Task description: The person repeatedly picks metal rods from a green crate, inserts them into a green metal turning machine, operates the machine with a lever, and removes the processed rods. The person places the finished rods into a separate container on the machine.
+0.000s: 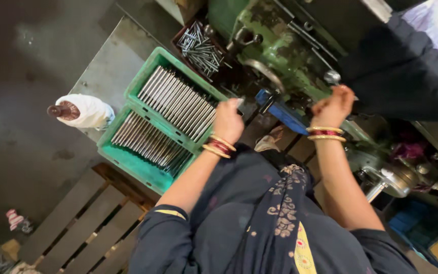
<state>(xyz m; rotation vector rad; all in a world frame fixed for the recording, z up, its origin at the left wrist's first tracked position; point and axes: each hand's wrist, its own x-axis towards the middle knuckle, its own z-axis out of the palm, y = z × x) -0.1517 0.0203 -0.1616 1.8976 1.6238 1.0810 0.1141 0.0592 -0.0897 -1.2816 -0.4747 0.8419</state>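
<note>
My left hand is closed in a fist over the right end of the green crates, and the pale end of a metal rod sticks out from its fingers. My right hand is clenched on a lever of the green machine, just below the lever's shiny round knob. Both wrists carry gold and red bangles. Two green plastic crates stand side by side, each filled with several long steel rods lying parallel.
A dark tray of several shorter metal pins sits beyond the crates beside the machine. A blue part juts out between my hands. A bottle wrapped in white cloth rests on the metal sheet at left. A wooden pallet lies below.
</note>
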